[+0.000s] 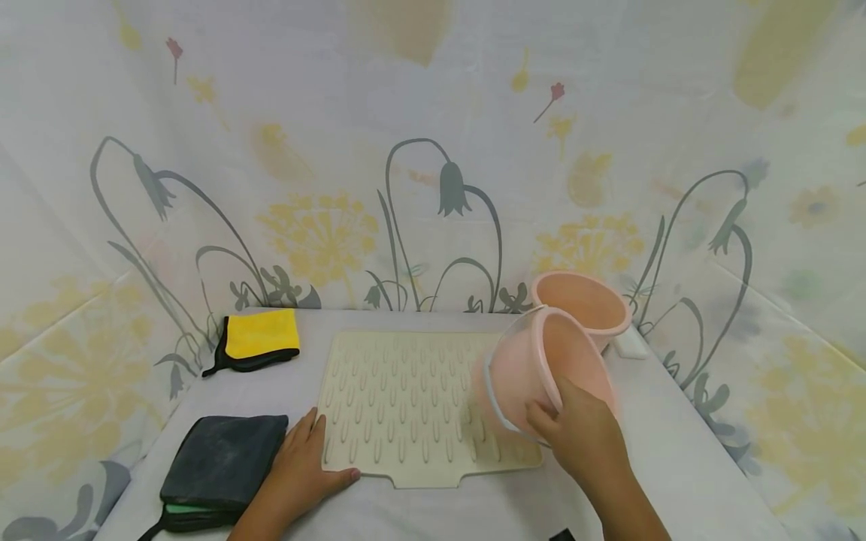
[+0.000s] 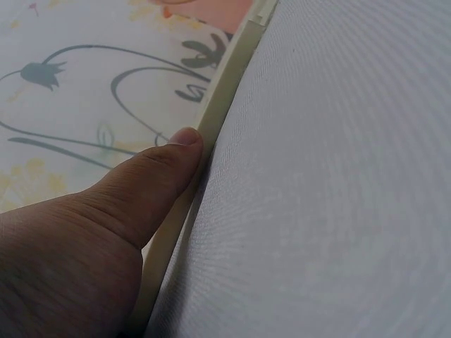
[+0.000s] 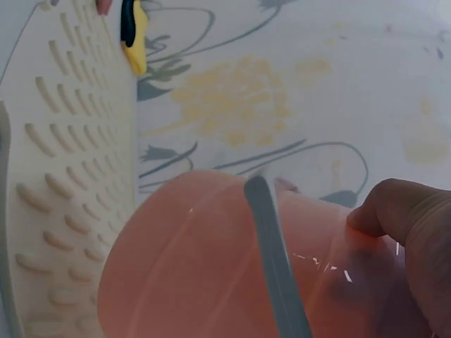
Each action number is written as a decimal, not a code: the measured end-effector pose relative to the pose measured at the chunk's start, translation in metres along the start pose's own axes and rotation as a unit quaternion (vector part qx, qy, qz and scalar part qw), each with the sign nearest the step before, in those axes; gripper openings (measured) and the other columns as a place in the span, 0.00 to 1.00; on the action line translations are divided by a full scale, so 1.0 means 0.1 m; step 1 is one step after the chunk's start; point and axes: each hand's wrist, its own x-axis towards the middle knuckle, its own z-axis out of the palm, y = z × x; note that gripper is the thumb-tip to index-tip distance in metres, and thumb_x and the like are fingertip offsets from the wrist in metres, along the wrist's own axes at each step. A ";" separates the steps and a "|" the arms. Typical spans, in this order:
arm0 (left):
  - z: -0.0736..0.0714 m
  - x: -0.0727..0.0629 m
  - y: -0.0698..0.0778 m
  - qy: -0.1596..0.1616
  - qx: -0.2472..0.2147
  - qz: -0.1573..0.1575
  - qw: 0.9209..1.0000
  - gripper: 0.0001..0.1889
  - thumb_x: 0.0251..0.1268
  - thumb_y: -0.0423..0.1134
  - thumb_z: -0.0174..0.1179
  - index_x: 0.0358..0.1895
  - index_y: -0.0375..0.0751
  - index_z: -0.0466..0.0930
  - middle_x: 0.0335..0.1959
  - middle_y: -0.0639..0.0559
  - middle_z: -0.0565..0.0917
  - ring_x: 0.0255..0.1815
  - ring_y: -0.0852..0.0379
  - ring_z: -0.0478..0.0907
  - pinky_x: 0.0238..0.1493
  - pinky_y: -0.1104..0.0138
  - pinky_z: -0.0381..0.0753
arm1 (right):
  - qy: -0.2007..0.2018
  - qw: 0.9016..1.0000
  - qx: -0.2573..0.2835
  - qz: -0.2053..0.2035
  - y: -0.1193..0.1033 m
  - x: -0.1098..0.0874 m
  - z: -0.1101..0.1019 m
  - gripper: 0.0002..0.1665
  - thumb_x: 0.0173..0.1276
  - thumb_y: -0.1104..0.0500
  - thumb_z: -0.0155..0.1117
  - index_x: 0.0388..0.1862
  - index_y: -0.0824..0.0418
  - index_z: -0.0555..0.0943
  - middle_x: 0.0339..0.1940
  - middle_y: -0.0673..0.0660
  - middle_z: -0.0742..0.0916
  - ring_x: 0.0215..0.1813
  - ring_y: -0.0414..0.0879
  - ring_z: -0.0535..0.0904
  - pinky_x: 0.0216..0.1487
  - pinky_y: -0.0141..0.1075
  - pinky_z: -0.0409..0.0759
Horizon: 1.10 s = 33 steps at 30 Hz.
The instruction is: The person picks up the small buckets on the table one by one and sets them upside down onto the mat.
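A pink plastic bucket (image 1: 507, 379) with a grey handle (image 3: 276, 260) is tilted over the right part of a cream ridged mat (image 1: 399, 398), its mouth facing right. My right hand (image 1: 585, 428) grips its rim, thumb outside and fingers inside the mouth. In the right wrist view the thumb presses the bucket's pink wall (image 3: 204, 260). At the mat's near left corner, my left hand (image 1: 301, 466) rests with fingers spread along the side edge. Its thumb (image 2: 165, 165) lies against the mat's front edge in the left wrist view.
Another pink bucket (image 1: 582, 297) stands behind the tilted one, with a white block (image 1: 631, 343) beside it. A yellow cloth with black trim (image 1: 262, 334) lies at the back left. Nearer is a folded dark grey cloth (image 1: 226, 458). A floral curtain (image 1: 433, 150) surrounds the white table.
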 end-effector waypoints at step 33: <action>-0.02 0.00 0.03 -0.003 -0.005 -0.002 1.000 0.75 0.41 0.77 0.75 0.81 0.24 0.51 0.83 0.25 0.50 0.81 0.23 0.50 0.77 0.30 0.52 | -0.027 0.916 0.367 0.162 -0.28 0.05 0.53 0.31 0.68 0.58 0.69 0.66 0.71 0.76 0.61 0.67 0.85 0.64 0.62 0.83 0.65 0.58 0.80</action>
